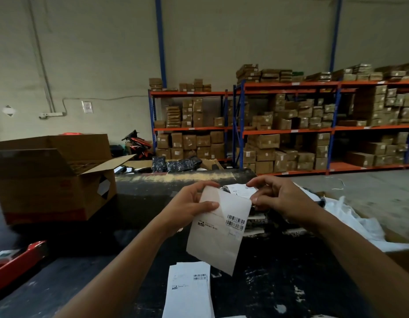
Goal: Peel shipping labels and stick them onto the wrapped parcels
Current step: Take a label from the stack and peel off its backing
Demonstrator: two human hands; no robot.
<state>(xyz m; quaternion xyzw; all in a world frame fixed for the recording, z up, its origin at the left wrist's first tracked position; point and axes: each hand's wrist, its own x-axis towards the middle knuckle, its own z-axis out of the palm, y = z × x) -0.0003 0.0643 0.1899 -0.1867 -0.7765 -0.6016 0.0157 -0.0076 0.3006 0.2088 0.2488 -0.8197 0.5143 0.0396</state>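
While my left hand (187,206) pinches the backing sheet at its top corner, my right hand (271,198) curls at two o'clock, fingertips nipping the shipping label's (218,232) edge: peeling is underway. Next, strip it free and press it onto the wrapped parcels (258,220) just behind. Label stack (189,288) at six; dark table (279,283) gives room.

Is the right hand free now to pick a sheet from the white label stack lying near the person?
Probably not yet. The right hand pinches the edge of the white barcode label that the left hand also holds. Nothing covers the white label stack.
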